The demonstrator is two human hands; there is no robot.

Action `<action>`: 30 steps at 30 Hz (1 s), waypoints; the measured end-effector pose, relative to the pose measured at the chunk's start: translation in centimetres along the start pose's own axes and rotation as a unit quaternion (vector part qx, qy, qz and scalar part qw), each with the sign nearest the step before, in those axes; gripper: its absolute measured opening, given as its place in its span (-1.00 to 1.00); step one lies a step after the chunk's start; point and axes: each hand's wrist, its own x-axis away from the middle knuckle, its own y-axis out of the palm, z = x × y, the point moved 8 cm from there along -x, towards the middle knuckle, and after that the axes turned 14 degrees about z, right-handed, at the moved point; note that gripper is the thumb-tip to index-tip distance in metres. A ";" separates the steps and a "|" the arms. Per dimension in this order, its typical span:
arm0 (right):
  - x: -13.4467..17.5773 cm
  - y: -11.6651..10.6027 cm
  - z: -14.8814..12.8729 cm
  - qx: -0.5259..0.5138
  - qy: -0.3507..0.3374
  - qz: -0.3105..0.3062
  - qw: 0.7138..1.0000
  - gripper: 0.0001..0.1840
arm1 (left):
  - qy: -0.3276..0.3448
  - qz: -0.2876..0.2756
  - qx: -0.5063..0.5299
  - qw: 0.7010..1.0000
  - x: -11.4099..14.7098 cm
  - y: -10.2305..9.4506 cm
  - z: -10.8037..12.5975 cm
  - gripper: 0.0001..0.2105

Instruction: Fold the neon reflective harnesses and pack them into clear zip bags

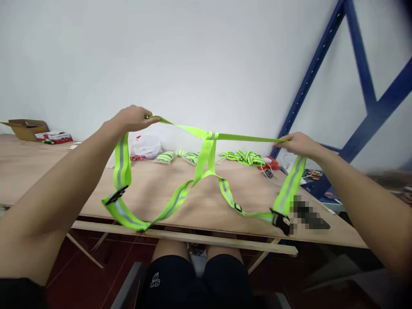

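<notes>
Stretched between my two hands is a neon-yellow reflective vest made of straps, with grey stripes down its bands. My left hand pinches one strap high on the left, and my right hand pinches the other side. The upper strap is pulled nearly straight between them. Below, the lower bands sag in loops over the table's near edge. A black buckle hangs on the left loop and another black buckle on the right one.
On the wooden table, packed reflective straps and a loose strap bundle lie toward the wall. A white plastic bag is beside them. A cardboard box stands far left. Blue rack posts rise on the right.
</notes>
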 end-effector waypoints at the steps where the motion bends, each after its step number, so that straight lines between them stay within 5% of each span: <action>1: -0.4 0.2 0.2 0.013 0.011 0.016 1.000 -0.79 | 0.004 0.035 -0.015 0.999 -0.5 -0.3 0.3 -0.46; 5: 0.0 0.7 0.6 0.030 0.013 0.089 0.996 -0.68 | 0.028 0.201 -0.020 0.979 -0.3 -2.2 1.3 -0.46; 8: 3.8 3.2 1.0 0.039 -0.039 0.096 0.994 -0.65 | 0.067 0.218 -0.033 0.973 3.5 -0.4 1.6 -0.56; 14: 17.4 11.9 3.1 0.062 -0.114 -0.046 0.990 -0.63 | 0.222 -0.014 0.014 0.975 16.6 11.1 1.2 -0.56; 18: 22.7 13.4 3.4 0.044 -0.101 -0.107 0.988 -0.57 | 0.222 -0.117 0.129 0.959 21.4 14.5 -0.5 -0.47; 21: 22.1 13.0 2.8 -0.029 -0.091 -0.160 0.983 -0.50 | 0.191 -0.168 0.179 0.950 21.1 14.7 -1.1 -0.42; 24: 18.0 12.6 1.9 -0.091 -0.085 -0.135 0.983 -0.62 | 0.131 -0.124 0.219 0.959 17.4 14.0 0.1 -0.51; 27: 13.3 14.5 -0.5 -0.115 -0.114 -0.094 0.982 -0.67 | 0.152 -0.087 0.251 0.952 13.2 15.2 4.9 -0.56; 30: 10.4 18.8 -4.4 -0.149 -0.164 -0.099 0.970 -0.70 | 0.177 -0.090 0.234 0.952 9.9 19.2 10.5 -0.61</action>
